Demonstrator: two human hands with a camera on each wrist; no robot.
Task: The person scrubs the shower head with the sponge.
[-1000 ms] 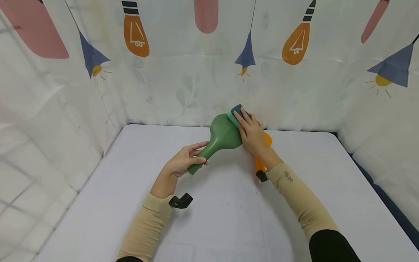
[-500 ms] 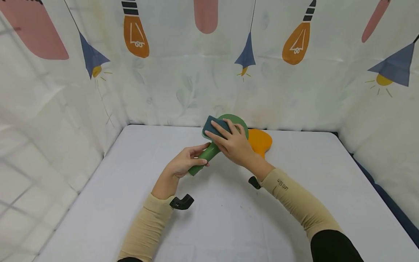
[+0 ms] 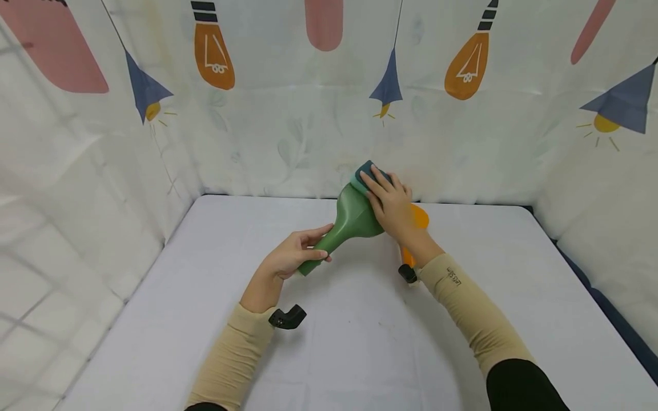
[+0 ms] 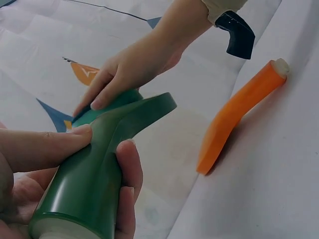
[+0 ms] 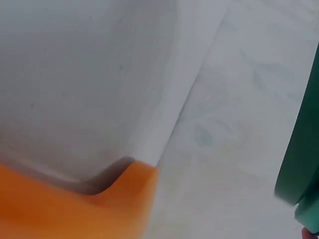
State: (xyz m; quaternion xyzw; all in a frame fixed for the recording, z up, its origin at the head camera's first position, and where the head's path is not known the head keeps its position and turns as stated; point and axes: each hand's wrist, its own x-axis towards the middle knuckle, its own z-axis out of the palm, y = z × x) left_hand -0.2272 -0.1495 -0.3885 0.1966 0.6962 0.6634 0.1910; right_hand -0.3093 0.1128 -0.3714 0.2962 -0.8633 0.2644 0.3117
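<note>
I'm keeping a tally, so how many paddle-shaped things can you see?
2: a green paddle gripped by the left hand, and an orange paddle on the white table, partly hidden by the right hand in the head view. No others show.

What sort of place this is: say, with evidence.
Probably a makeshift recording booth: a white table walled on three sides by lamp-print sheeting, with a black device at each wrist.
</note>
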